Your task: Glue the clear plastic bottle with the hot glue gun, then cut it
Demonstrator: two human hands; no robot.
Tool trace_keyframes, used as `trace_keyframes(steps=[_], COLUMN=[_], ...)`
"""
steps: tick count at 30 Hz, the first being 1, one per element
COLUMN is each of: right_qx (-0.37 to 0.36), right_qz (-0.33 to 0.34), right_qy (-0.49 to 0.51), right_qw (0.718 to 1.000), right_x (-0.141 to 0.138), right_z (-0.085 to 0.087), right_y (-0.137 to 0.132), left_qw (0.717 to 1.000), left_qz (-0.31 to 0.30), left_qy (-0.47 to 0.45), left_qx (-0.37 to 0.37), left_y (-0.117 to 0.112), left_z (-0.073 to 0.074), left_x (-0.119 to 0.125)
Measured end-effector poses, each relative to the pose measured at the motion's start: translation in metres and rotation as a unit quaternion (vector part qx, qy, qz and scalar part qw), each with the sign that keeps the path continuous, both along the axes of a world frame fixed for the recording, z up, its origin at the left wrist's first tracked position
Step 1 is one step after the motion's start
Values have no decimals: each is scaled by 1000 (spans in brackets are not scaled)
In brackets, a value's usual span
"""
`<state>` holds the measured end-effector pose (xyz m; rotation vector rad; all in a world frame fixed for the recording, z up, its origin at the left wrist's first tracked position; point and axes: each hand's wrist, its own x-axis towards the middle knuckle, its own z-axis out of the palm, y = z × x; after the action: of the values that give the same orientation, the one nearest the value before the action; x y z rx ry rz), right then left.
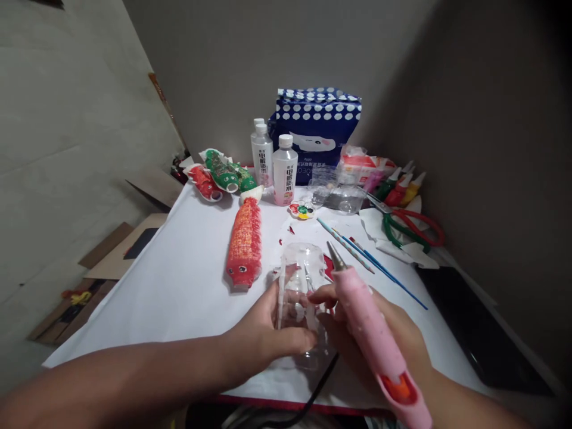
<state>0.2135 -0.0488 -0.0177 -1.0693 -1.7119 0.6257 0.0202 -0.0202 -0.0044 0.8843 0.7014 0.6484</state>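
My left hand (272, 336) is wrapped round a clear, cut plastic bottle (302, 256), with the thumb across its near side. In my right hand (402, 325) is a pink hot glue gun (369, 322), its metal nozzle pointing up and away from me. The right fingertips reach to the bottle's right side; whether they press on it I cannot tell. A black cord (324, 381) runs down over the table's front edge. Left of the bottle lies a red and orange painted fish (245, 244) with stuck-on eyes.
Smaller fish, red (205, 180) and green (221, 170), lie at the back left. White-capped bottles (284, 173) stand before a blue bag (313, 128). A paint palette (302, 210), paintbrushes (379, 262), scissors (413, 229) and a black flat slab (478, 328) lie towards the right.
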Motion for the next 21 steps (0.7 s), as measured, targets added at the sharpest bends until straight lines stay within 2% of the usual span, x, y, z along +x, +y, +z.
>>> trace_keyframes(steps=[2,6,13,18,21], right_qx=[23,32,27,8,4], right_qz=[20,18,14,77,89], right_qy=[-32,-64,-57,-41,-28], right_qw=[999,997,998,996,996], right_x=[1,-1,-2,-2,-2], right_z=[4,14,14,20,22], right_y=[0,1,2,5,4], left_qw=[1000,1000,999,999,999], left_qz=[9,30,30,23,31], left_qy=[9,8,23,14,21], left_qx=[2,-1,20,17,20], left_y=[-1,-3,-3,-2,-1], left_z=[0,2,6,6,5], left_x=[2,7,8,10,9])
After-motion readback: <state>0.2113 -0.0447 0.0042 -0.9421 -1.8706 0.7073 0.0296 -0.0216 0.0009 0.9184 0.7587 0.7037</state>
